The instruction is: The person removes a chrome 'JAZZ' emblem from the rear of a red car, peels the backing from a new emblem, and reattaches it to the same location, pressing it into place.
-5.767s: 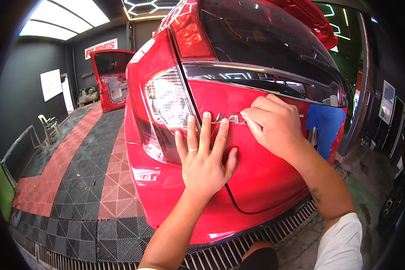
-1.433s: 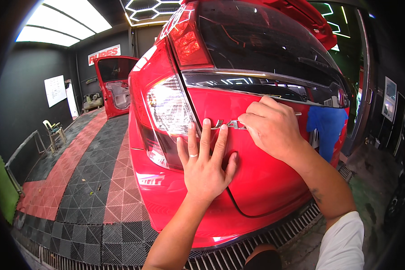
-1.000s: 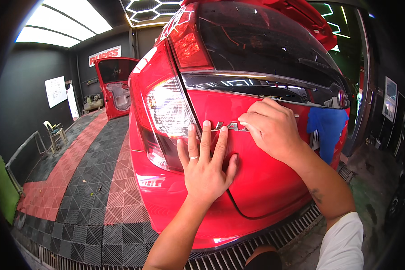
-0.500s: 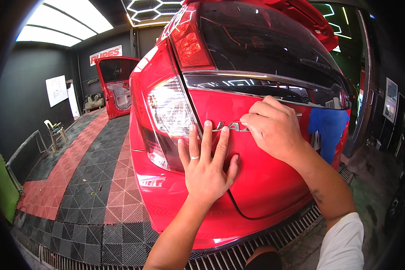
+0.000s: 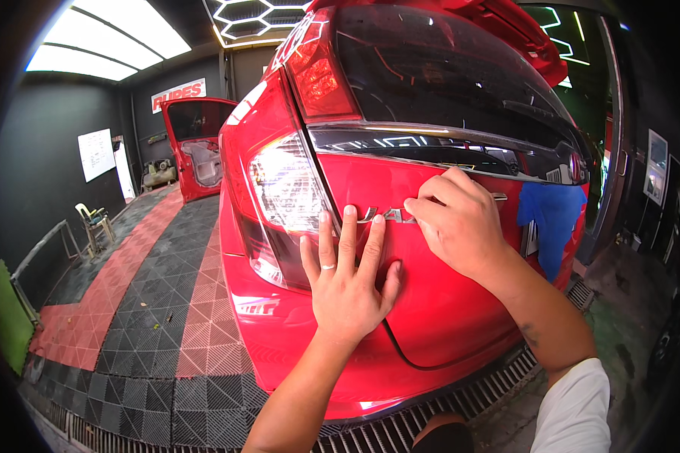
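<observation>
With the left hand [image 5: 345, 291] spread flat on the red tailgate [image 5: 431, 302] and the right hand [image 5: 455, 225] pinching the chrome badge [image 5: 389, 216] just beside the taillight [image 5: 287, 185], a slipping fingertip could likely leave the badge crooked.

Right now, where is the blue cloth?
In the head view, the blue cloth hangs on the red car's tailgate, right of the right hand.

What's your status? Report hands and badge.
Left hand flat on red tailgate. Right hand fingertips on chrome badge. Blue cloth hangs clear.
</observation>
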{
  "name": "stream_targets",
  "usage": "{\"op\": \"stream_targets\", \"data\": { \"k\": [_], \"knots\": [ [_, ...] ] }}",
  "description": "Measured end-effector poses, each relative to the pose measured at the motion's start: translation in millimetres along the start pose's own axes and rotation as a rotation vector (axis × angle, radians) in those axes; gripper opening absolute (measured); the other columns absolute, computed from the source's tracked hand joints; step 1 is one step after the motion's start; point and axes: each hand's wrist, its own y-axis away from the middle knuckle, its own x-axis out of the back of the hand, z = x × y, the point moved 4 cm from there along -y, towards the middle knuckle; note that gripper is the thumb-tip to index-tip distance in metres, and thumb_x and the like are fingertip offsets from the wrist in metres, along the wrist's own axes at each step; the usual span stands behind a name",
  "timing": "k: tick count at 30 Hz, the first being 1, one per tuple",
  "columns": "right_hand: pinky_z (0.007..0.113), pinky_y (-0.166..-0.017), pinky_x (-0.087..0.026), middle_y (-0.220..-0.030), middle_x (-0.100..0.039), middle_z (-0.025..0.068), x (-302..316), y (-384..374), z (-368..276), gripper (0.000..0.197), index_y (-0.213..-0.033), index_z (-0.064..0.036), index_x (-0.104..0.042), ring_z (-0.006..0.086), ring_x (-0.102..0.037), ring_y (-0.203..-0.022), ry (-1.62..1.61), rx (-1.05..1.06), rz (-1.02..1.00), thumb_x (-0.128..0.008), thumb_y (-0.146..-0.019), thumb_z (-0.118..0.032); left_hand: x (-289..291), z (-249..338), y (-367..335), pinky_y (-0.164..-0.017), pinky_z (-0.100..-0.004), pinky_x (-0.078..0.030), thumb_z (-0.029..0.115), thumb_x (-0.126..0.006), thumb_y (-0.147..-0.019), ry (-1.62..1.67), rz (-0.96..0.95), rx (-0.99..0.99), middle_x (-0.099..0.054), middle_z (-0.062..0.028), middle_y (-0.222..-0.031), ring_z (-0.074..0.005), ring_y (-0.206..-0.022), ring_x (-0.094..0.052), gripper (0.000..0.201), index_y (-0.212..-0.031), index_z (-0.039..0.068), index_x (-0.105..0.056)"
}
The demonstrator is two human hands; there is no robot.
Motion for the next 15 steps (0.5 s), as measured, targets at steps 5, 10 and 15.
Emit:
{"op": "stream_targets", "data": {
  "k": [5,10,15],
  "knots": [
    [0.04,-0.075,-0.06,-0.097,-0.073,0.0047,-2.6,1.4,-0.1,0.023,-0.099,-0.006,-0.087,0.0256,-0.069,-0.092,-0.016,0.005,0.052,-0.09,-0.079,0.005,3.7,-0.7,-1.5,-0.14,-0.0654,-0.018,0.046,-0.081,-0.099,-0.017,-0.001,0.0,-0.049,-0.0206,-0.181,-0.0466,-0.172,-0.037,0.074,-0.168,0.021,-0.067],
    [0.04,-0.077,-0.06,-0.097,-0.072,0.0044,-1.5,6.8,2.2,0.022,-0.1,-0.0067,-0.086,0.026,-0.069,-0.093,-0.012,-0.001,0.137,-0.088,-0.08,0.003,-0.3,0.2,0.0,-0.139,-0.0658,-0.019,0.046,-0.081,-0.1,-0.014,0.008,-0.003,-0.049,-0.0204,-0.182,-0.0464,-0.172,-0.037,0.074,-0.168,0.022,-0.067],
    [0.041,-0.074,-0.06,-0.094,-0.073,0.0061,-0.8,7.8,4.8,0.024,-0.101,-0.0056,-0.086,0.0274,-0.07,-0.09,-0.061,-0.024,0.069,-0.088,-0.08,0.005,0.2,0.9,-0.6,-0.139,-0.0662,-0.019,0.046,-0.081,-0.1,-0.019,0.0,-0.003,-0.048,-0.0201,-0.183,-0.0463,-0.172,-0.035,0.073,-0.168,0.022,-0.067]
  ]
}}
